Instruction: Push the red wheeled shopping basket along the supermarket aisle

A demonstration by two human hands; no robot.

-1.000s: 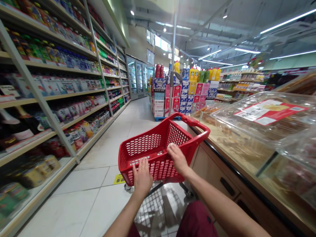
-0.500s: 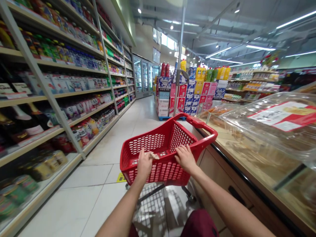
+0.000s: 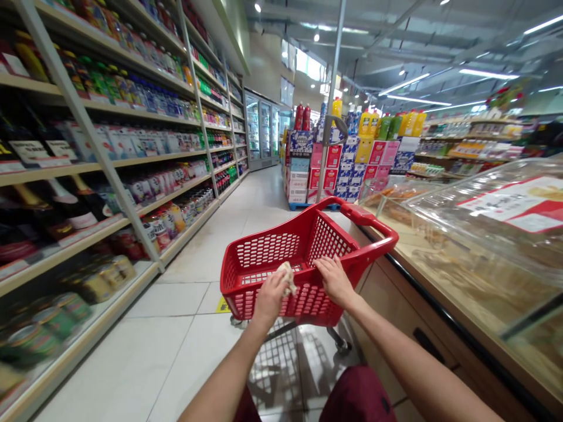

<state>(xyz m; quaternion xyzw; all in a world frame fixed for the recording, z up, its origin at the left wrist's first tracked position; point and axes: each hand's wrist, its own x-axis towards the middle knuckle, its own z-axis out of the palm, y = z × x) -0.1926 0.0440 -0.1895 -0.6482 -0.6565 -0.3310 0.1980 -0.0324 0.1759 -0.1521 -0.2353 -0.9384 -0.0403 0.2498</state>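
Observation:
A small red shopping cart (image 3: 264, 249) with a mesh basket stands side-on in front of me, its handle (image 3: 382, 237) at the right. My left hand (image 3: 270, 296) is closed on a crumpled cream cloth (image 3: 288, 278), which lies over the near rim of the basket. Farther right on that rim rests my right hand (image 3: 336, 281), its fingers curled over the red edge. No goods show in the visible part of the basket.
Shelves of drinks (image 3: 145, 158) line the left side. A counter (image 3: 422, 281) with clear plastic bins (image 3: 488, 217) runs along the right. Stacked drink cartons (image 3: 323, 161) stand ahead on a blue pallet (image 3: 303, 206), and glass-door coolers (image 3: 261, 132) are farther back.
My left hand has slid right along the near rim with the cloth, which now shows more fully. My right hand keeps its hold. The whole view has shifted slightly.

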